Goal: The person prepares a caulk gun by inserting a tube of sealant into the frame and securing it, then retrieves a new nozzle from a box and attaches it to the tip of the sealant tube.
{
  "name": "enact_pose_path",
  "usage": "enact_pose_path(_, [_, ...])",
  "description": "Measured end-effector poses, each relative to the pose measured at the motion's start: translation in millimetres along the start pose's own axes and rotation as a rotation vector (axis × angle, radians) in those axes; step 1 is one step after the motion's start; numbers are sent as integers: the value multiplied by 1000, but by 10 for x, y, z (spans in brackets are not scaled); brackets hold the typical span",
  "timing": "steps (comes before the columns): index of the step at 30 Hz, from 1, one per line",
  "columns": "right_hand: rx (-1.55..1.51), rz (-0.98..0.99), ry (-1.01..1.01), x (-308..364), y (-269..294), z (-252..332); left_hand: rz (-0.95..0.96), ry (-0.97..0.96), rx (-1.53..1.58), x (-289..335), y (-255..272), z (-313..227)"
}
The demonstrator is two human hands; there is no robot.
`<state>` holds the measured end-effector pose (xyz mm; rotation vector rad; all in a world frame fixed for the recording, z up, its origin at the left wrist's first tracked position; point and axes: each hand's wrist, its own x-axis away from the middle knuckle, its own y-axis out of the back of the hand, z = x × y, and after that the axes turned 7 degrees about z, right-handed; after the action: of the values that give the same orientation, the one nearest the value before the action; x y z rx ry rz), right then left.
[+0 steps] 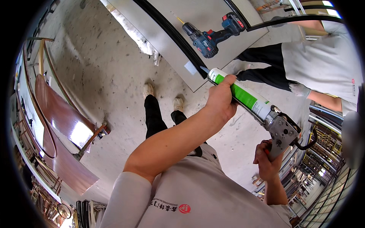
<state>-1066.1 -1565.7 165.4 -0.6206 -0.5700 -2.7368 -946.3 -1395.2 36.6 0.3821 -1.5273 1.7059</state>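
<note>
I hold a caulking gun (282, 132) slantwise with both hands. A white and green sealant cartridge (247, 97) lies in its cradle, its nozzle pointing up and left. My left hand (222, 98) is closed around the cartridge and cradle near the front. My right hand (268, 161) is wrapped round the handle at the back, partly hiding it. The nozzle tip (204, 69) is at the near corner of a black frame (173, 34); whether it touches cannot be made out. A blue and black cordless drill (207, 42) with a yellowish bit lies on the grey panel (245, 43) beyond.
A co-worker (319, 57) in a light shirt and dark trousers stands at the right, one gloved hand (300, 90) lowered. Brownish sheets (62, 110) lean on a rack at the left. Racks of long profiles (323, 152) line the right. Concrete floor (99, 57) surrounds my feet.
</note>
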Motion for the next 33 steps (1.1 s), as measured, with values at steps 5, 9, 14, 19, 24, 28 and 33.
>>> enact_pose_path(5, [-34,-46,-19,62,19,3,-35,2,11,11,14,97])
enact_pose_path(9, [-9,-35,-11,89,60,3,-30,5,-10,37,9,140])
enact_pose_path(14, [10,-17,-17,133,133,-21,-33,14,5,8,38,235])
enact_pose_path(19, [16,-58,-19,171,125,3,-21,18,4,0,78,295])
enact_pose_path(24, [-23,-102,-87,158,76,170,-17,14,25,70,71,227])
enact_pose_path(28, [76,-54,-213,99,83,707,11,84,28,177,-53,177])
enact_pose_path(33, [54,-11,161,680,493,1341,263,270,-121,373,-691,730])
